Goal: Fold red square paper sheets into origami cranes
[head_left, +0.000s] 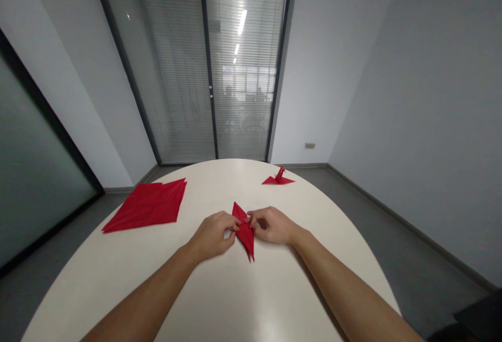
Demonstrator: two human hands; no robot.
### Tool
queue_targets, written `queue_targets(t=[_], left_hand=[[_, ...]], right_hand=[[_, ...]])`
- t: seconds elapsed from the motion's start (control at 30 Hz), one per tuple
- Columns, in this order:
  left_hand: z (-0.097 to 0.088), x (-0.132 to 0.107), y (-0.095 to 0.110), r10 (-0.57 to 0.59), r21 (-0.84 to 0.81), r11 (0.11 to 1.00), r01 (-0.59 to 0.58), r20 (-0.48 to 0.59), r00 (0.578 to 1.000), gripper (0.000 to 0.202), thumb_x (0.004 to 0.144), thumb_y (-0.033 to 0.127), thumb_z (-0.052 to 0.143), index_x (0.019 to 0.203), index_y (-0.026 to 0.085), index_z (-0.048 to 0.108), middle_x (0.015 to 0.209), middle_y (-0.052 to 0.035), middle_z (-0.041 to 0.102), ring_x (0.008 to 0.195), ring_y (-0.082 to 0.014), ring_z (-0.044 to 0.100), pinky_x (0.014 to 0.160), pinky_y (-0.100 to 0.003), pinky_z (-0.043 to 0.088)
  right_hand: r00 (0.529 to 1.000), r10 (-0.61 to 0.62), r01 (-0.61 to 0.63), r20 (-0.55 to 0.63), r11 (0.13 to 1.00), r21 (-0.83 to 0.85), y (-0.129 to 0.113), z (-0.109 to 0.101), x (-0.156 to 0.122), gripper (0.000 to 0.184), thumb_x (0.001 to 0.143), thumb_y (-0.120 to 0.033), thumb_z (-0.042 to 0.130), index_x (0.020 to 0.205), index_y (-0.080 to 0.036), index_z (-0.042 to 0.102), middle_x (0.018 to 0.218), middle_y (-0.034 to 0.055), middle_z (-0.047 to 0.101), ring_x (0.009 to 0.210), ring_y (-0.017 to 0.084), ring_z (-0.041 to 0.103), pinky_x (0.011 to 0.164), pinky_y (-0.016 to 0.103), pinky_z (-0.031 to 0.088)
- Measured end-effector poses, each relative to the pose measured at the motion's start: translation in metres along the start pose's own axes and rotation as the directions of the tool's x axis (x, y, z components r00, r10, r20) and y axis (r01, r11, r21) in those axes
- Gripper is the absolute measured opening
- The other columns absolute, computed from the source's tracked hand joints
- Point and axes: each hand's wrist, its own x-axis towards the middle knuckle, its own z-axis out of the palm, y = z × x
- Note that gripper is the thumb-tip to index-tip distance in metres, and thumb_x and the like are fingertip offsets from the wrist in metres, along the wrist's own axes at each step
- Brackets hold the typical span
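A narrow diamond of folded red paper [245, 235] lies between my hands near the middle of the table. Its single point faces away from me, and its near end splits into two thin tips. My left hand [215, 233] pinches the paper's left edge with thumb and fingers. From the other side, my right hand [270, 225] grips the right edge, its fingertips resting on the paper's middle. The fingertips partly cover the folds there.
A finished red paper crane [279, 177] stands near the table's far right edge. Several red paper sheets [147, 206] lie stacked at the left. The round white table [212, 300] curves away on both sides. Beyond it is a glass door with blinds [243, 117].
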Motion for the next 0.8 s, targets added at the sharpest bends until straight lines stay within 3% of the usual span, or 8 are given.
queue_targets(t=[0.13,0.27,0.37,0.47,0.63,0.8], left_hand=[[0.000,0.002,0.004,-0.020,-0.019,1.000,0.020,0.002,1.000,0.013,0.085,0.014,0.058,0.081,0.023,0.068,0.100,-0.0014,0.075,0.096,-0.0197,0.066,0.088,-0.033,0.050],[0.002,0.003,0.002,-0.114,-0.056,0.992,0.113,-0.017,0.993,0.012,0.087,0.017,0.060,0.077,0.023,0.066,0.096,-0.0016,0.075,0.095,-0.0195,0.065,0.087,-0.033,0.050],[0.004,0.003,-0.002,-0.125,-0.065,0.990,0.123,-0.027,0.992,0.008,0.082,0.015,0.064,0.080,0.022,0.065,0.098,-0.0029,0.073,0.097,-0.0208,0.063,0.089,-0.035,0.050],[0.005,0.002,-0.006,-0.127,-0.045,0.991,0.124,-0.049,0.991,0.013,0.080,0.016,0.067,0.092,0.022,0.065,0.104,-0.0050,0.070,0.102,-0.0231,0.061,0.093,-0.039,0.049],[0.010,0.002,-0.012,-0.170,-0.035,0.985,0.168,-0.079,0.982,0.031,0.079,0.022,0.070,0.109,0.021,0.062,0.112,-0.0075,0.068,0.107,-0.0255,0.060,0.096,-0.042,0.049],[0.010,0.001,-0.013,-0.163,-0.042,0.986,0.160,-0.069,0.984,0.032,0.081,0.022,0.068,0.112,0.021,0.061,0.115,-0.0084,0.067,0.110,-0.0257,0.060,0.098,-0.043,0.048]], right_hand=[[0.999,0.034,-0.034,-0.020,0.999,-0.007,-0.001,0.001,0.001,0.012,0.084,-0.015,0.061,0.083,-0.019,0.072,0.084,0.0011,0.074,0.070,0.014,0.063,0.070,0.024,0.046],[0.998,-0.044,0.042,-0.053,0.999,-0.033,-0.001,0.000,0.002,0.011,0.085,-0.019,0.065,0.093,-0.021,0.072,0.097,0.0042,0.074,0.090,0.019,0.066,0.087,0.031,0.049],[0.993,-0.077,0.069,-0.085,0.993,-0.092,0.003,0.000,0.001,0.031,0.084,-0.027,0.071,0.114,-0.019,0.069,0.119,0.0115,0.069,0.117,0.026,0.060,0.105,0.043,0.044],[0.998,-0.038,0.030,-0.049,0.986,-0.161,0.008,0.001,0.000,0.044,0.088,-0.037,0.068,0.127,-0.017,0.065,0.136,0.0169,0.061,0.133,0.032,0.049,0.113,0.051,0.036],[1.000,0.005,-0.007,-0.009,0.984,-0.179,0.010,0.003,0.000,0.049,0.089,-0.038,0.065,0.132,-0.015,0.063,0.141,0.0184,0.058,0.137,0.033,0.045,0.115,0.053,0.034],[0.999,0.029,-0.033,-0.024,0.986,-0.164,0.006,0.004,0.001,0.048,0.088,-0.036,0.065,0.131,-0.016,0.064,0.139,0.0167,0.060,0.136,0.034,0.047,0.114,0.054,0.035]])
